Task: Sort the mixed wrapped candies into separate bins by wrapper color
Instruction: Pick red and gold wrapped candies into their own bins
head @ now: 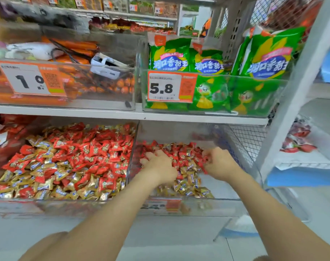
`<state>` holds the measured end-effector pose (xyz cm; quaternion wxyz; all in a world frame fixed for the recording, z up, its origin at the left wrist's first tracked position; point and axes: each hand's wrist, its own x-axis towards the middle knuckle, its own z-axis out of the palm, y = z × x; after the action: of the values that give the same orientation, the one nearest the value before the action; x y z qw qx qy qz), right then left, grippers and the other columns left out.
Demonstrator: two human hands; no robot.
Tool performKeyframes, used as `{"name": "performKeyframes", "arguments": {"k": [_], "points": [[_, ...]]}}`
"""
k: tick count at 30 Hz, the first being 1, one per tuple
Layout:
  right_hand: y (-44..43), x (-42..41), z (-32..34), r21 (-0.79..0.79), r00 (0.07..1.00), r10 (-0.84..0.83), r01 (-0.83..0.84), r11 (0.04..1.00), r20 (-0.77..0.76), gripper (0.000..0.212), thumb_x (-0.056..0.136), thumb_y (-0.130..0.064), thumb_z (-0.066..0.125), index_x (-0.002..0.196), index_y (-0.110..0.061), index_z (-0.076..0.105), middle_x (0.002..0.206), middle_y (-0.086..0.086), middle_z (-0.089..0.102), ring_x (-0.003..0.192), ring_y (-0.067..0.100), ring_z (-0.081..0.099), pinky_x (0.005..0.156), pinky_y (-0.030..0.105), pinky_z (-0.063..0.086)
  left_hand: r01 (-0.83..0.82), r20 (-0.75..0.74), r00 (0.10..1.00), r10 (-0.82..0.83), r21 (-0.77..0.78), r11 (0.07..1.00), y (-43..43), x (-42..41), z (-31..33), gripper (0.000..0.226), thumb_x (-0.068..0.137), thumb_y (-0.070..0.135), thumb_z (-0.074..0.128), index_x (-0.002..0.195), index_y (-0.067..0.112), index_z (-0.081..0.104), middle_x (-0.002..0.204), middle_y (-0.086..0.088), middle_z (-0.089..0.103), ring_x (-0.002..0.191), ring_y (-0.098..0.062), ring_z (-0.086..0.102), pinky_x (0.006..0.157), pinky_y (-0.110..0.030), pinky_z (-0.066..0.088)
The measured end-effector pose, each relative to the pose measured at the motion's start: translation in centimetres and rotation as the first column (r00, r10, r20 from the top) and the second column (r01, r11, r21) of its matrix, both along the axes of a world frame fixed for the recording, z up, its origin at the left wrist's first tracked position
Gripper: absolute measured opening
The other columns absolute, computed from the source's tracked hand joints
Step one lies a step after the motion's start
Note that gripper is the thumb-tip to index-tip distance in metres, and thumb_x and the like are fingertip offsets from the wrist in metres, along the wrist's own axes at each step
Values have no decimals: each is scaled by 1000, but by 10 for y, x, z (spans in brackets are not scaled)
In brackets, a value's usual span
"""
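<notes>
Fingertips of my left hand [161, 163] are buried in the red candies [181, 153], so I cannot tell whether they pinch anything. I see only its back and knuckles, palm down on the pile. My right hand [220, 162] has its fingers curled around a few of those red candies, with wrappers poking out between the fingers and below the palm. Blur smears the near part of the frame, and the orange price label [166, 204] on the front wall of the right bin [220, 206] is unreadable. The left bin [28, 206] is cut off at the frame's left side.

Both hands are inside the right bin on the lower shelf. There the red candies lie towards the back and gold candies [190, 188] towards the front, with bare bin floor showing at the front right corner. A clear divider [133, 147] separates it from the left bin, which is heaped with mixed candies [70, 162], red and gold together. The upper shelf board [104, 113] runs just above the bins, leaving a low gap for my forearms. Wire mesh [248, 136] closes the right side.

Above stand green snack bags [213, 91] behind a tag reading 5.8 [166, 87], and orange sausages [73, 46] to their left.
</notes>
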<state>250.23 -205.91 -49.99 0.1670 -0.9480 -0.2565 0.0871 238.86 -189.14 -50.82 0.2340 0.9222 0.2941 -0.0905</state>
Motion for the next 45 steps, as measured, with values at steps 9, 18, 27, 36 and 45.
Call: {"name": "performKeyframes", "arguments": {"k": [9,18,27,36,45], "points": [[54,33,-37,89,958,284,-287,954,43,78,70,-18,67,146,-21,51,142,12,56,131,33,53,108,43,50,-300,107,946,307,-75,951,29,72,-35,83,100,50,37,164,12,1,169,-21,7,153,-44,15,121,-54,21],[63,34,-41,-98,901,433,-432,897,-7,106,68,-57,86,158,-36,35,155,3,40,140,34,36,118,51,38,-71,71,995,72,-14,997,33,70,-29,45,100,25,40,140,6,52,144,-16,51,137,-36,43,113,-42,34],[7,32,-35,82,940,341,-339,937,-8,80,76,-33,93,142,-41,48,139,-8,59,128,14,56,108,41,50,95,138,987,-86,-60,994,19,37,-10,38,101,13,51,139,8,57,143,-19,56,130,-37,54,103,-39,49],[9,24,-24,118,959,281,-282,952,30,52,87,-5,69,130,-34,62,113,-4,62,104,13,62,88,28,53,448,245,856,-456,91,889,19,14,-6,62,83,26,83,137,22,53,133,1,51,129,-20,43,108,-32,40],[4,25,-36,-2,919,383,-385,923,-97,45,78,-41,90,114,-34,64,106,-11,63,98,14,62,86,36,53,597,65,788,-613,166,785,8,38,-36,60,93,49,73,143,27,50,128,-2,50,120,-28,47,100,-42,43]]}}
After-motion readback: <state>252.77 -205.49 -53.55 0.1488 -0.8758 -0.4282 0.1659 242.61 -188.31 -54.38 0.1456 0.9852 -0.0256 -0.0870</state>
